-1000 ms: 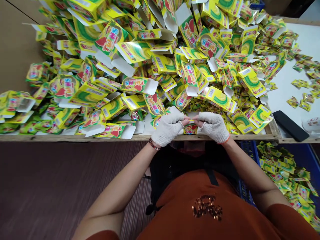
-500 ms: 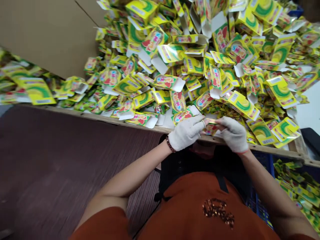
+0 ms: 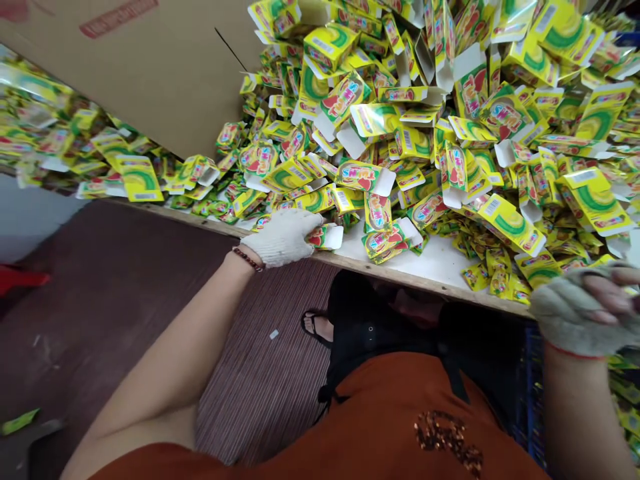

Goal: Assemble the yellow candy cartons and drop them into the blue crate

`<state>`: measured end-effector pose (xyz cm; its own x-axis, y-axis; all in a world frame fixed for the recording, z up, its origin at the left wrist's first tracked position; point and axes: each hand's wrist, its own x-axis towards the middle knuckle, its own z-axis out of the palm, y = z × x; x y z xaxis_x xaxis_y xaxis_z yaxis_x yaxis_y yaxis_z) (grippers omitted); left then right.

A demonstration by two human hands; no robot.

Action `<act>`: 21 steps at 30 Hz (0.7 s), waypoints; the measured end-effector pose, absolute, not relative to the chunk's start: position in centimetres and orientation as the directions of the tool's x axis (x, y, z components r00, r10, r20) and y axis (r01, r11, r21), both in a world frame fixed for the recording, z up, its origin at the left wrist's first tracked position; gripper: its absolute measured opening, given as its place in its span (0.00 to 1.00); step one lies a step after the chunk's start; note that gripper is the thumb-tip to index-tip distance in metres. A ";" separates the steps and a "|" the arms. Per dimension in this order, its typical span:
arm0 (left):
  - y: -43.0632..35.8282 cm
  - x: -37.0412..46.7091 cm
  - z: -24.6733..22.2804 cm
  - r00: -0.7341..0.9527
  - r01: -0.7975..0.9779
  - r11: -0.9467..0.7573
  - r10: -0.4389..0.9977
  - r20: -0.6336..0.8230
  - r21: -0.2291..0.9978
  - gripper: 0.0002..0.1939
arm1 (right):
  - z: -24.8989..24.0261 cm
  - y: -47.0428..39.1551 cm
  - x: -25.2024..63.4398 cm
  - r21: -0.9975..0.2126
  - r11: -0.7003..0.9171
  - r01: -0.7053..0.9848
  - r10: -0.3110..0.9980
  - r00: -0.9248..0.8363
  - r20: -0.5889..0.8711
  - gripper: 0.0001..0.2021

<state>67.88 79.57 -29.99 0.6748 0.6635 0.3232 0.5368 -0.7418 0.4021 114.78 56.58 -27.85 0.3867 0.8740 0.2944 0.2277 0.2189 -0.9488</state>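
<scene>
My left hand, in a white fingerless knit glove, is at the table's front edge. Its fingers and thumb close on a small yellow-green carton with an open white flap; the glove covers part of that carton. At the far right, my right hand, gloved the same way, is raised near the table corner above the blue crate. Its fingers are curled, and the frame's edge cuts them off, so what they hold, if anything, is hidden. Beside it lie small yellow wrapped sweets.
A large heap of yellow-green cartons covers the wood-edged table. A big cardboard box stands at the back left. Below the right side sits a blue crate. One sandalled foot rests on the dark floor.
Both hands were together at a small carton by the table edge. My left hand has moved left to another carton, and my right hand has swung right toward the crate. The view has shifted left.
</scene>
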 end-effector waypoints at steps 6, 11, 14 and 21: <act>73.4 74.5 -27.5 0.523 0.441 -0.587 0.783 0.337 0.679 0.24 | -28.3 59.7 103.5 -0.996 0.081 0.025 0.991 0.103 0.083 0.15; 69.0 84.6 -30.7 0.337 0.348 -0.483 0.864 0.374 0.803 0.24 | -30.1 62.0 101.3 -0.911 0.229 0.344 0.952 0.118 0.284 0.20; 68.7 89.0 -32.9 0.343 0.241 -0.420 0.880 0.328 0.875 0.15 | -31.1 63.0 103.3 -0.833 0.146 0.534 0.919 0.239 0.314 0.15; 69.7 90.7 -34.9 0.396 0.066 -0.466 0.824 0.406 0.882 0.14 | -33.1 63.2 105.8 -0.859 0.186 0.478 0.796 0.439 0.416 0.18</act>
<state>90.67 69.69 -34.91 0.3957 0.8238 0.4060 0.0660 -0.4664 0.8821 105.78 63.17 -33.13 0.4393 0.7960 0.4164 0.4776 0.1856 -0.8587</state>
